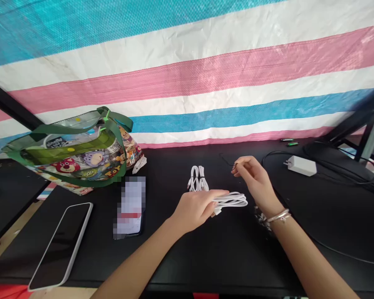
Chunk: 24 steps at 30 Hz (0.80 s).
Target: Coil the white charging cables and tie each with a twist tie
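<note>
My left hand (195, 209) is closed around a coiled white cable (233, 199); its loops stick out to the right past my fingers, and a white plug end hangs below them. Just beyond that hand, another bundled white cable (198, 177) lies on the black table, bound with dark ties. To the right, my right hand (252, 176) pinches a thin black twist tie (227, 161) between thumb and fingertips, its loose end pointing left. The tie is apart from the held cable. A silvery bangle circles my right wrist.
A green-handled cartoon tote bag (90, 158) stands at the back left. Two phones, one white-edged (62, 245) and one with a lit screen (130, 203), lie left. A white charger (302, 165) and black cords (330, 249) lie right, before a striped sheet (187, 91).
</note>
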{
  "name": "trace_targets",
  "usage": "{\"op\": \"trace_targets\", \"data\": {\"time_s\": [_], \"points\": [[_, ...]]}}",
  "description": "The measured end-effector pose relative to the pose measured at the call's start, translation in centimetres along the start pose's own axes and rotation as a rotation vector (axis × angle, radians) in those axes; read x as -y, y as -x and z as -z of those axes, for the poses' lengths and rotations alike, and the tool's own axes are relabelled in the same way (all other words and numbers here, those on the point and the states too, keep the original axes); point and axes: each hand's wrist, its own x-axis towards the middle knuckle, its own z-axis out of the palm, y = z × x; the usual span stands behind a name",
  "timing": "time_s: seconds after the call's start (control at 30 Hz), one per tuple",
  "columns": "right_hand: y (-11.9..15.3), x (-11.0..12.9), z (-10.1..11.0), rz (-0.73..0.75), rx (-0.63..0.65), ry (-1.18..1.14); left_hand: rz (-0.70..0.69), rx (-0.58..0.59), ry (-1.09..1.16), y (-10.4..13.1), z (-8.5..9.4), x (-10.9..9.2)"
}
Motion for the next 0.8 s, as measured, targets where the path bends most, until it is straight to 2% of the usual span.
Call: {"op": "trace_targets", "data": {"time_s": [0.17, 0.3, 0.4, 0.6, 0.8], "points": [[0.4, -1.2, -0.2, 0.173, 0.128, 0.558, -0.204, -0.151, -0.212, 0.0, -0.1, 0.5], [0.8, -1.9, -0.5, 0.228, 0.289, 0.702, -0.209, -0.268, -0.248, -0.1, 0.0, 0.6], [0.8, -2.0, -0.5, 0.221, 0.274, 0.688, -0.112, -0.335, -0.248, -0.1, 0.2, 0.6], [0.7, -1.2, -1.0, 0.179, 0.107, 0.425, 0.137, -0.42, -0.226, -0.1, 0.4, 0.8], [1.6, -0.1, -2.2, 0.178, 0.124, 0.317, 0.27, -0.436, -0.202, -0.3, 0.5, 1.0]]}}
